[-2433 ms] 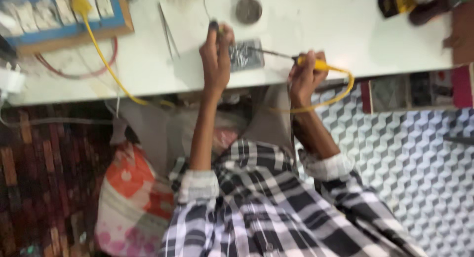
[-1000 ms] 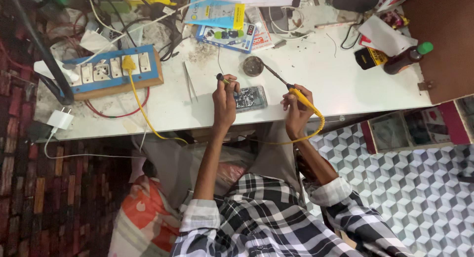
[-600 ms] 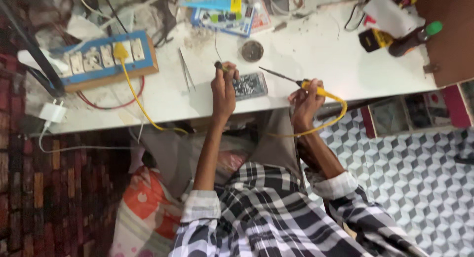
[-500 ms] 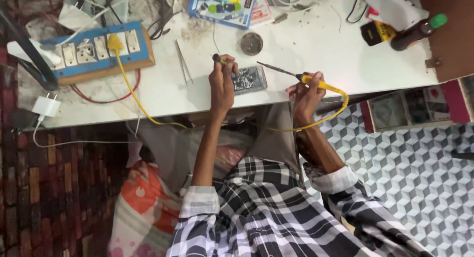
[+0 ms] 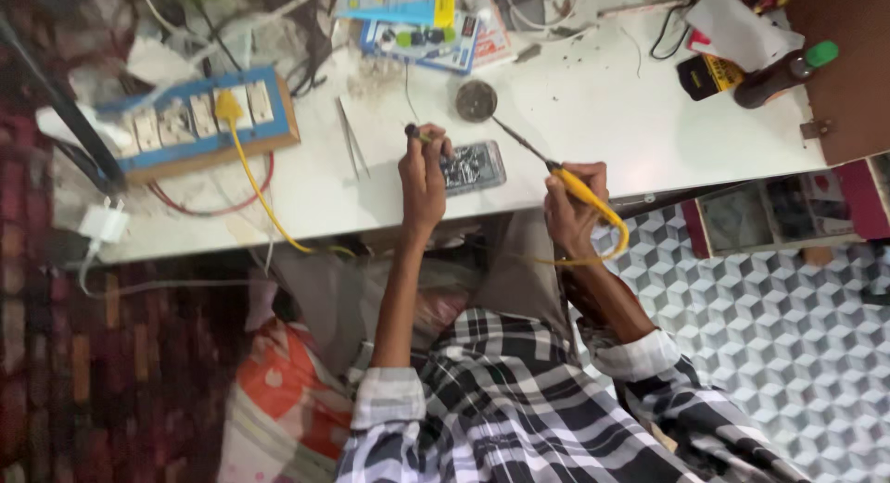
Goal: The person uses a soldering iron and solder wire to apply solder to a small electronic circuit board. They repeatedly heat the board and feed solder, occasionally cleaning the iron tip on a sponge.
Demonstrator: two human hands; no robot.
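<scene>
Near the centre of the frame, the left hand [image 5: 424,172] is resting beside the small circuit board [image 5: 471,165] on the white table [image 5: 593,103], fingers clamped on a thin dark tool [image 5: 414,132]. The right hand [image 5: 573,200], fingers closed, is gripping the yellow-handled soldering iron [image 5: 556,171], its tip pointing toward the round tin [image 5: 476,100] above the board.

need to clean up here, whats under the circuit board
The circuit board lies flat on the white table, with the left hand over its left edge. Anything directly beneath the board is covered.
</scene>
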